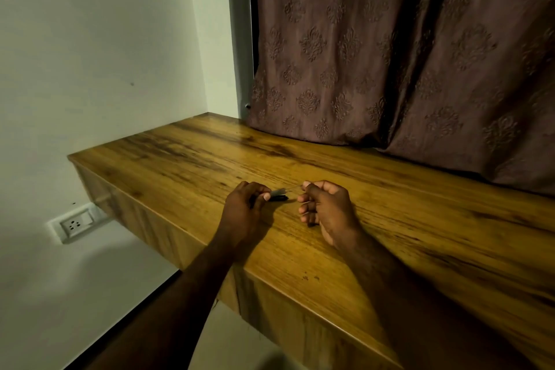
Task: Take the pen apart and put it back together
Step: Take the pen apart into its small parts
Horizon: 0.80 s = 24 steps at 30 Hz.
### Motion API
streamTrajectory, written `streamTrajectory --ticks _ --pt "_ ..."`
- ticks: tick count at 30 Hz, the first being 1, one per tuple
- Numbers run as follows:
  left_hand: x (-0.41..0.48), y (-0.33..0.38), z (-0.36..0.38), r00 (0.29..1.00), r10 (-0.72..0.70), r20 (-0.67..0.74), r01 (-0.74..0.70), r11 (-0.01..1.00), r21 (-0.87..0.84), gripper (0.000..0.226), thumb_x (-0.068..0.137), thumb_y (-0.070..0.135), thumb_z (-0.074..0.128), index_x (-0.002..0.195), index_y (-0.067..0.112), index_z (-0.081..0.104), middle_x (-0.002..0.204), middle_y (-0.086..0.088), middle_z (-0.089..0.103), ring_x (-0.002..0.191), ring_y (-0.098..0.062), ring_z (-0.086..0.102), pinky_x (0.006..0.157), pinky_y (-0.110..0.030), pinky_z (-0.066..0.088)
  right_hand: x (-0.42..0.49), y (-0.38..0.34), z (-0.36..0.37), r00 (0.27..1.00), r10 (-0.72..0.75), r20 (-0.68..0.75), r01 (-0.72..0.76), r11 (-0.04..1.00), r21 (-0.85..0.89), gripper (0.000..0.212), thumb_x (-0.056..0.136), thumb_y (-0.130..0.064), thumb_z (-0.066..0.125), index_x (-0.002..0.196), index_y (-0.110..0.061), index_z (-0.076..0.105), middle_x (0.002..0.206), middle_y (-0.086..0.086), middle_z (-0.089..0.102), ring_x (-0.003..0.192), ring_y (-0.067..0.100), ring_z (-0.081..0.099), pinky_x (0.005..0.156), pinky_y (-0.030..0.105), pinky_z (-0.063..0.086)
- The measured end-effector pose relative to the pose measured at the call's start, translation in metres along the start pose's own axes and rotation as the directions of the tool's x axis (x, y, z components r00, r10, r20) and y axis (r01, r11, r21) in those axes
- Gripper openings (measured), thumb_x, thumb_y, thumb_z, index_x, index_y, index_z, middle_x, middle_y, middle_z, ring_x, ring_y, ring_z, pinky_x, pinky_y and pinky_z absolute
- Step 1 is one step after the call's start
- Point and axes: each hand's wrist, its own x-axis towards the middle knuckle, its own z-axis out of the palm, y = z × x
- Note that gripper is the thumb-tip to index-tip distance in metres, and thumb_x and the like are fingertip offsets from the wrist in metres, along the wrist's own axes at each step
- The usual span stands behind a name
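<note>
My left hand (244, 210) grips a clear pen barrel (277, 192) just above the wooden table (390, 219); most of the barrel is hidden in my fingers. A dark pen part (280, 198) lies on the table right below the barrel's end. My right hand (326, 207) pinches a thin refill (292, 188) between thumb and forefinger, its other end pointing at the barrel's open end. Whether the refill is inside the barrel is too fine to tell. Both hands sit close together, a small gap between them.
A brown patterned curtain (405, 54) hangs behind the table and rests on its back edge. A white wall (105, 54) stands to the left, with a socket plate (76, 223) low down. The table's front edge (285, 276) runs diagonally under my forearms.
</note>
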Motion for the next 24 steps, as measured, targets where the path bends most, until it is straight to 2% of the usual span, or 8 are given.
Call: streamTrajectory --ticks 5,10,15,17,20,22,24 --pt "-0.001 0.001 0.002 0.998 -0.055 -0.002 0.054 0.99 -0.129 0.011 0.09 0.003 0.059 0.09 0.012 0.066 0.091 -0.008 0.064 0.085 -0.014 0.059 0.071 -0.007 0.042 0.001 -0.004 -0.005 0.996 -0.052 -0.072 0.054 0.998 0.02 0.014 0.093 -0.015 0.059 0.09 -0.002 0.061 0.067 0.01 0.062 0.042 0.016 0.051 0.039 0.023 0.038" --pt "-0.001 0.001 0.001 0.999 -0.045 0.007 0.045 0.991 -0.122 0.014 0.09 0.003 0.06 0.088 0.016 0.065 0.088 -0.005 0.064 0.083 -0.012 0.059 0.069 -0.008 0.042 0.0 -0.005 -0.006 0.996 -0.063 -0.07 0.064 0.998 0.012 0.015 0.092 -0.012 0.059 0.096 0.002 0.062 0.068 0.011 0.062 0.043 0.016 0.05 0.039 0.022 0.037" --pt "-0.004 0.004 0.001 0.997 -0.079 0.008 0.079 0.98 -0.184 0.013 0.094 0.005 0.056 0.089 0.013 0.064 0.081 0.001 0.066 0.071 0.003 0.059 0.063 -0.009 0.045 0.004 -0.009 -0.009 0.986 -0.086 -0.142 0.094 0.994 0.047 0.011 0.094 -0.013 0.056 0.092 -0.003 0.061 0.071 0.011 0.063 0.042 0.015 0.049 0.037 0.021 0.037" --pt "-0.004 0.002 0.001 0.997 -0.077 -0.002 0.076 0.981 -0.178 0.01 0.096 0.008 0.054 0.092 0.008 0.063 0.081 -0.002 0.067 0.069 0.003 0.059 0.062 -0.011 0.046 0.005 -0.011 -0.014 0.98 -0.093 -0.176 0.105 0.993 0.059 0.011 0.095 -0.014 0.054 0.089 -0.008 0.06 0.072 0.012 0.062 0.042 0.015 0.048 0.035 0.02 0.037" --pt "-0.003 0.0 0.001 0.999 -0.038 -0.02 0.035 0.993 -0.116 0.009 0.097 0.012 0.051 0.095 0.009 0.059 0.083 -0.003 0.067 0.072 0.0 0.06 0.062 -0.009 0.045 0.005 -0.013 -0.017 0.976 -0.104 -0.191 0.116 0.992 0.051 0.014 0.097 -0.015 0.051 0.086 -0.01 0.057 0.07 0.011 0.06 0.043 0.015 0.046 0.034 0.019 0.034" --pt "-0.003 -0.002 0.002 0.999 -0.023 -0.025 0.021 0.998 -0.059 0.006 0.098 0.017 0.05 0.097 0.015 0.056 0.082 -0.002 0.068 0.074 -0.006 0.063 0.062 -0.016 0.048 0.004 -0.013 -0.017 0.977 -0.107 -0.183 0.116 0.992 0.04 0.015 0.097 -0.016 0.05 0.085 -0.011 0.057 0.069 0.01 0.06 0.044 0.016 0.046 0.034 0.019 0.033" --pt "-0.004 -0.003 0.003 1.0 -0.01 -0.02 0.01 1.0 -0.012 0.004 0.099 0.02 0.048 0.097 0.02 0.052 0.082 -0.003 0.069 0.074 -0.014 0.065 0.064 -0.033 0.051 0.004 -0.012 -0.016 0.979 -0.107 -0.175 0.113 0.993 0.025 0.016 0.097 -0.017 0.05 0.083 -0.012 0.056 0.068 0.01 0.06 0.044 0.016 0.046 0.035 0.02 0.033"
